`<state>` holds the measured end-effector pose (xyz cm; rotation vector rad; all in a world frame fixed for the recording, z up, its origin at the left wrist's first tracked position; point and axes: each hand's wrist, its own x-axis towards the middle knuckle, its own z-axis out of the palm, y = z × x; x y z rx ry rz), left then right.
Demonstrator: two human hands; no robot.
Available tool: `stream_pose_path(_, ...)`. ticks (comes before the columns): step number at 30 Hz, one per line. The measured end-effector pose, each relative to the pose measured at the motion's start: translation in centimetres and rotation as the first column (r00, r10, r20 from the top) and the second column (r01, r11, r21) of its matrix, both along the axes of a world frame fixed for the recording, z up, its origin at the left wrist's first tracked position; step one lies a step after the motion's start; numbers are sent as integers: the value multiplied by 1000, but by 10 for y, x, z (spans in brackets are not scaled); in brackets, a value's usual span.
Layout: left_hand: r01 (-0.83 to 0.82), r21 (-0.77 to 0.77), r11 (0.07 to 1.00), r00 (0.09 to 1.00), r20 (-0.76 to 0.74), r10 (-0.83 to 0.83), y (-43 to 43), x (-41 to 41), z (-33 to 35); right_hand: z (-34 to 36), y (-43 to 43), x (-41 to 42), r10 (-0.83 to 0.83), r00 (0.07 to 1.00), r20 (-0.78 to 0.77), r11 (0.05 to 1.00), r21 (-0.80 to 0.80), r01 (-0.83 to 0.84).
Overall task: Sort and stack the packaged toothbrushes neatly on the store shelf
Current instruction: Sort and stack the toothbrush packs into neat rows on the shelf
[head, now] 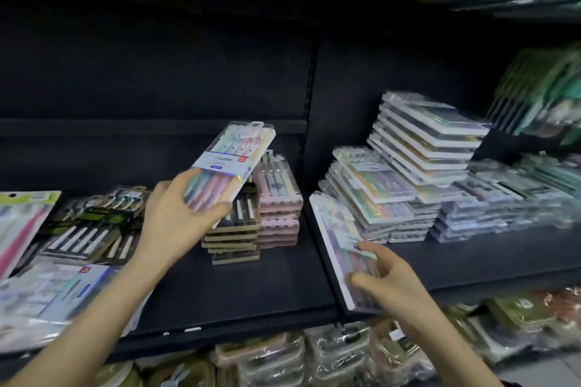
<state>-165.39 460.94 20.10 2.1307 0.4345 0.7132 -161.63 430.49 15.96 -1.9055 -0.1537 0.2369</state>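
Packaged toothbrushes in a clear plastic pack with pastel handles (232,163) are in my left hand (179,214). My fingers lie over its lower end and my thumb hooks its near edge. The pack is tilted, above the low stack of beige-carded packs (232,242) beside the pink stack (278,198). My right hand (386,280) pinches the near end of a second clear pack with purplish handles (339,245) between thumb and loosely spread fingers. That pack slants across the front lip of the black metal shelf (251,289).

I think the pastel pack matches neither stack under it, so I should find its own kind first, perhaps in the tall stacks of clear packs (424,148) on the right. Then I'd level it, line up one long edge, lower it flat and let go only once it sits square.
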Motion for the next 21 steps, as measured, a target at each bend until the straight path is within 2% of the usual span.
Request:
stream_pose_path(2,4,0,1000,1000,10,-4,-10,6,-1,-7,-7,5,19,999,-49,999,-49,-22)
stream_pose_path(5,22,17,1000,1000,15,-22,-24,12,-1,-22,-3,22,22,998,-65,972,-232,-36)
stream_pose_path(8,39,39,998,999,11,-40,-35,14,-3,-42,13,47,58,998,14,870,-492,-43)
stream_pose_path(10,48,35,998,999,7,-49,-39,15,-4,-56,27,60,108,989,100,798,-602,-27)
stream_pose_path(14,54,34,998,998,-16,-54,-46,15,-8,-69,38,69,125,947,296,808,-585,76)
stream_pose_path(16,69,59,996,997,-20,-68,-47,14,-10,-73,33,59,125,837,533,764,-589,262)
stream_pose_path(18,84,69,994,996,-24,-83,-46,14,-11,-79,22,46,98,685,722,780,-483,398)
stream_pose_path(20,90,66,994,996,-26,-88,-45,14,-11,-88,12,35,167,624,764,807,-469,358)
stream_pose_path(21,89,64,994,996,-28,-88,-46,15,-11,-92,9,34,229,634,739,799,-514,311)
